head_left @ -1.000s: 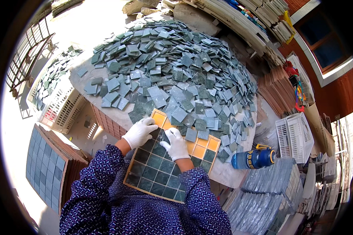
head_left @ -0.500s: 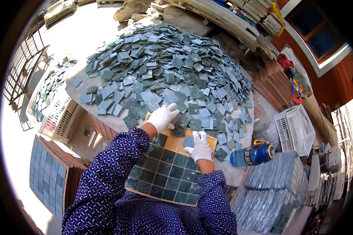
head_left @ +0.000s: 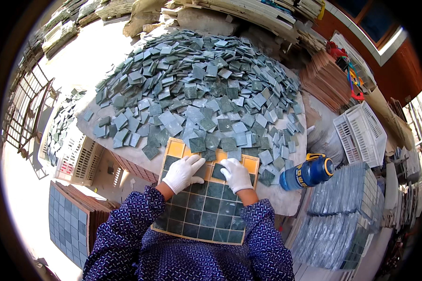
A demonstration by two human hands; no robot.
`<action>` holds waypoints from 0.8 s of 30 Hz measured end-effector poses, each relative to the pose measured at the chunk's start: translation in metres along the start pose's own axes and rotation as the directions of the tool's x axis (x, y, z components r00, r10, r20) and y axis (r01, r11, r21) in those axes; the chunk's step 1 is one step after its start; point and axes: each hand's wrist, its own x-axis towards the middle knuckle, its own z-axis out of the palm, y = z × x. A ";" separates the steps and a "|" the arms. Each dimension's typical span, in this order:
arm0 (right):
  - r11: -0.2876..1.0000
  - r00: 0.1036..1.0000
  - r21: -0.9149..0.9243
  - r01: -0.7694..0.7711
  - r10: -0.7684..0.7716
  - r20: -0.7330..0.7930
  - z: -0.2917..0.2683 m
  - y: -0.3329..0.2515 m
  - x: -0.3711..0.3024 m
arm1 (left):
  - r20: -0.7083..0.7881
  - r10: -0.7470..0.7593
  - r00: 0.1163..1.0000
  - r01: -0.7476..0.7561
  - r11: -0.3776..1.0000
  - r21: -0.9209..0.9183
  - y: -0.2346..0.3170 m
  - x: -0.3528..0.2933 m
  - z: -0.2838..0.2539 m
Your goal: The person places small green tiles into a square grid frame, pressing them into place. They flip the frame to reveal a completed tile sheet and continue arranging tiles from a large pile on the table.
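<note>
Grip unclear: I cannot tell whether the gloved left hand point(head_left: 185, 173) holds anything, resting over green tiles point(head_left: 197, 202) in the yellow tray point(head_left: 176, 149) before the person's body. Right hand point(head_left: 237, 175), fingers bent, touches a tile point(head_left: 217, 172) there, its hold also uncertain. Farther right: a blue bottle point(head_left: 308, 173).

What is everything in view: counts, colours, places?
Tray: one, yellow, front centre
Set tiles: many, green, in tray
Table: one, pale, centre
Loose tiles: uncountable, greenish, heaped on table
Bottle: one, blue, right of tray
Crates: several, white, both sides
Tiled stack: one, grey, lower left
Wrapped stacks: two, bluish, lower right
Sheet stack: one, brown, upper right
Window: one, dark, upper right
Rack: one, dark, far left
Left hand: one, white-gloved, on tray
Right hand: one, white-gloved, on tray
Sleeves: two, purple, lower centre
</note>
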 end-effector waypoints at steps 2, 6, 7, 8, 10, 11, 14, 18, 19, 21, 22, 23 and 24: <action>1.000 1.000 -0.028 0.008 -0.008 0.013 0.002 0.005 -0.002 | 0.005 -0.018 1.000 0.018 1.000 -0.013 -0.005 0.000 0.005; 0.996 0.996 -0.031 0.084 -0.084 -0.003 0.008 0.006 -0.006 | 0.098 -0.026 0.995 0.031 0.998 -0.056 -0.009 0.001 -0.001; 0.994 0.995 -0.050 0.099 -0.098 0.022 0.008 0.005 -0.007 | 0.124 -0.032 0.992 0.039 0.998 -0.054 -0.008 0.002 -0.003; 0.991 0.992 -0.067 0.116 -0.113 0.047 0.009 0.004 -0.008 | 0.092 -0.031 0.995 0.034 0.999 -0.041 -0.005 0.001 -0.005; 0.988 0.991 -0.090 0.126 -0.122 0.054 0.012 0.001 -0.008 | 0.027 -0.028 0.999 0.028 1.000 -0.010 0.001 0.000 -0.009; 0.986 0.992 -0.109 0.123 -0.118 0.053 0.010 0.000 -0.010 | -0.020 -0.008 1.000 0.009 1.000 0.015 0.002 0.000 -0.006; 0.991 0.998 -0.118 0.066 -0.062 0.030 0.001 -0.007 -0.019 | -0.144 0.099 0.985 -0.085 0.991 0.101 0.006 -0.005 0.006; 0.989 0.989 -0.061 0.133 -0.137 -0.053 0.013 -0.002 -0.031 | -0.166 0.223 0.961 -0.194 0.966 0.173 0.017 -0.040 0.020; 0.986 0.985 -0.066 0.155 -0.159 -0.060 0.013 0.000 -0.035 | -0.133 0.218 0.967 -0.198 0.969 0.150 0.019 -0.047 0.026; 0.984 0.982 -0.057 0.167 -0.171 -0.082 0.014 0.000 -0.039 | -0.121 0.146 0.982 -0.137 0.987 0.078 0.025 -0.055 0.024; 0.986 0.983 -0.045 0.158 -0.162 -0.092 0.014 0.000 -0.041 | -0.144 0.118 0.982 -0.108 0.991 0.076 0.025 -0.056 0.023; 0.988 0.983 -0.034 0.151 -0.153 -0.102 0.014 -0.002 -0.042 | -0.168 0.089 0.982 -0.078 0.994 0.074 0.025 -0.057 0.022; 0.992 0.989 -0.026 0.122 -0.124 -0.086 0.014 -0.003 -0.044 | -0.177 0.021 0.984 -0.015 0.999 0.032 0.025 -0.052 0.020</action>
